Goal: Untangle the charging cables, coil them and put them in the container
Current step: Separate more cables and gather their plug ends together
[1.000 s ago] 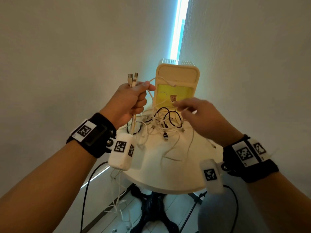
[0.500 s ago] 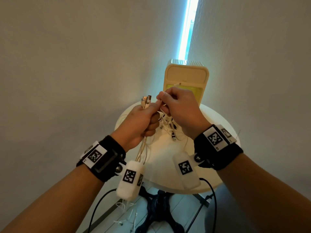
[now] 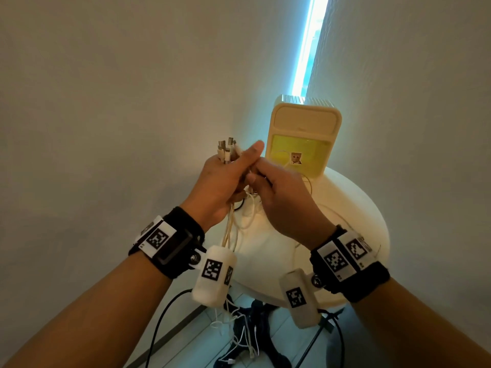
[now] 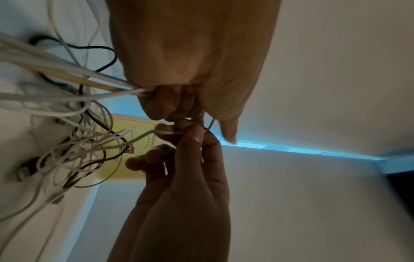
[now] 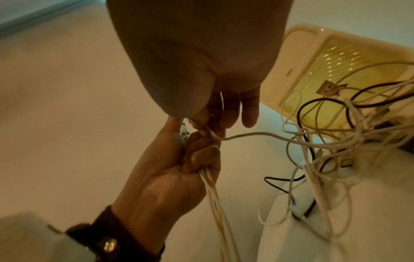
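My left hand (image 3: 225,179) grips a bundle of white cables (image 3: 230,232); their plug ends (image 3: 226,150) stick up above the fist and the cords hang down past the wrist. My right hand (image 3: 268,181) meets it and pinches one white cable (image 5: 248,135) against the left fingers. That cable runs to the tangle of white and black cables (image 5: 336,147) on the round white table (image 3: 353,224). The cream container (image 3: 305,136) with a yellow-green inside stands at the table's back, with a cable end (image 3: 295,158) lying in it.
Walls close in on both sides, with a bright blue strip of light (image 3: 308,49) in the corner. Loose cable ends (image 3: 239,338) dangle to the floor by the table's black base (image 3: 255,330).
The right hand came from the tangle on the table to the left fist with a white cable. Both hands rose slightly and one more plug end now stands in the left fist's bundle.
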`<state>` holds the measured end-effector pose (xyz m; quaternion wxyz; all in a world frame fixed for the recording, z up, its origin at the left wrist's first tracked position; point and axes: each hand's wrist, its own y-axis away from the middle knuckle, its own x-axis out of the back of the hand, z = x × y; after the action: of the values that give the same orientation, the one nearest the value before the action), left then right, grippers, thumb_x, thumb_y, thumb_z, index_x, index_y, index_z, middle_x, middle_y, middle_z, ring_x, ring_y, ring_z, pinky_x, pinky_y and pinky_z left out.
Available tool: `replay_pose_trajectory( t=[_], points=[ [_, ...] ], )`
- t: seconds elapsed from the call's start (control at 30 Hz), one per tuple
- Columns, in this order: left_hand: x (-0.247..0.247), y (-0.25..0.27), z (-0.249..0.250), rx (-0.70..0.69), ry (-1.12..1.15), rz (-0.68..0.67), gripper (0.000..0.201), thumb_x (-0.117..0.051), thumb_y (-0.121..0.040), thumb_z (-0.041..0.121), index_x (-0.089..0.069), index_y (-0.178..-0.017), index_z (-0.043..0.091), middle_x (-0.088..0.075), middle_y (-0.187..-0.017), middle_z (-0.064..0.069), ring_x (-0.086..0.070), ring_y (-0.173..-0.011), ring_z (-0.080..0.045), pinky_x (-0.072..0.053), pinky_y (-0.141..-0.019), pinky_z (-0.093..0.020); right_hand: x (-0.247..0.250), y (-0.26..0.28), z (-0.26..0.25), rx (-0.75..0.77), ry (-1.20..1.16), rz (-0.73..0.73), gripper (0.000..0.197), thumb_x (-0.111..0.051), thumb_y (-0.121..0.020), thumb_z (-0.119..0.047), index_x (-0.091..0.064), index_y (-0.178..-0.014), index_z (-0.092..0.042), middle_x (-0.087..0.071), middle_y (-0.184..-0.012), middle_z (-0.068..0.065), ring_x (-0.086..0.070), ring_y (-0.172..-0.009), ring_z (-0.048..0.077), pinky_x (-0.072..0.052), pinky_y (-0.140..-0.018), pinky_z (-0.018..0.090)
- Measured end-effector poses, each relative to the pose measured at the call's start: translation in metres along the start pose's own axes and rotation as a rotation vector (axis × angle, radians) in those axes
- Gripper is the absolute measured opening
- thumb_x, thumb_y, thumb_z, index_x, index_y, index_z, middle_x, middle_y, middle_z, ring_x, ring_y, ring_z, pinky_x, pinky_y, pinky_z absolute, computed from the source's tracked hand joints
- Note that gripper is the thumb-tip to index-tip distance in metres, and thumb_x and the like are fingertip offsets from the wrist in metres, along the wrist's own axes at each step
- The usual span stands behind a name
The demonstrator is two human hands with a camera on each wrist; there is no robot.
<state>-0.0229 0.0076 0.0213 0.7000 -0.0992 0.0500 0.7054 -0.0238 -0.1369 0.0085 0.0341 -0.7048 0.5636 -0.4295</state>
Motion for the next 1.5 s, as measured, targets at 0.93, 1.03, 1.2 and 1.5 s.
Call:
replay_pose_trajectory(
  t=[0.93,1.03,1.2,1.5],
  points=[
    [-0.007,-0.02,0.002,-0.041,0.147,0.081,0.05,-0.054,-0.11,0.044,-0.042,-0.067,0.021,-0.035,-0.062,0.001,-0.038,-0.056,-0.013,-0.039,-0.055,-0.028,0.011,-0.011,0.018,-0.123,-0.036,0.092,0.026,-0.08,-0.092,-0.037,-0.065,-0.088,-0.016,-0.058,-0.067,-0.013,-0.051,-0.059,0.002,-0.037,-0.059,0.015],
    [-0.006,-0.018,0.009,-0.053,0.181,0.062,0.054,-0.056,-0.109,0.04,-0.032,-0.064,0.023,-0.025,-0.057,0.002,-0.022,-0.051,-0.013,-0.025,-0.044,-0.026,0.009,-0.008,0.016,-0.188,0.009,-0.066,0.035,-0.076,-0.09,-0.05,-0.061,-0.107,-0.023,-0.066,-0.093,-0.008,-0.061,-0.075,0.005,-0.05,-0.067,0.026],
    [-0.009,-0.009,0.022,-0.083,0.203,-0.008,0.055,-0.06,-0.106,0.024,-0.027,-0.063,0.027,-0.017,-0.053,0.005,-0.012,-0.045,-0.012,-0.016,-0.042,-0.021,0.005,0.009,0.014,-0.103,0.207,-0.261,0.026,-0.066,-0.101,-0.029,-0.06,-0.08,-0.014,-0.061,-0.075,-0.005,-0.057,-0.065,0.013,-0.047,-0.062,0.028],
    [0.025,-0.014,0.044,-0.127,0.28,0.024,0.048,-0.062,-0.1,0.014,-0.032,-0.068,0.029,-0.014,-0.051,0.008,-0.008,-0.043,-0.01,-0.014,-0.039,-0.02,0.028,0.045,0.063,-0.256,0.322,-0.108,0.031,-0.074,-0.095,-0.023,-0.069,-0.125,-0.021,-0.055,-0.113,-0.004,-0.054,-0.093,0.014,-0.039,-0.076,0.029]
  ],
)
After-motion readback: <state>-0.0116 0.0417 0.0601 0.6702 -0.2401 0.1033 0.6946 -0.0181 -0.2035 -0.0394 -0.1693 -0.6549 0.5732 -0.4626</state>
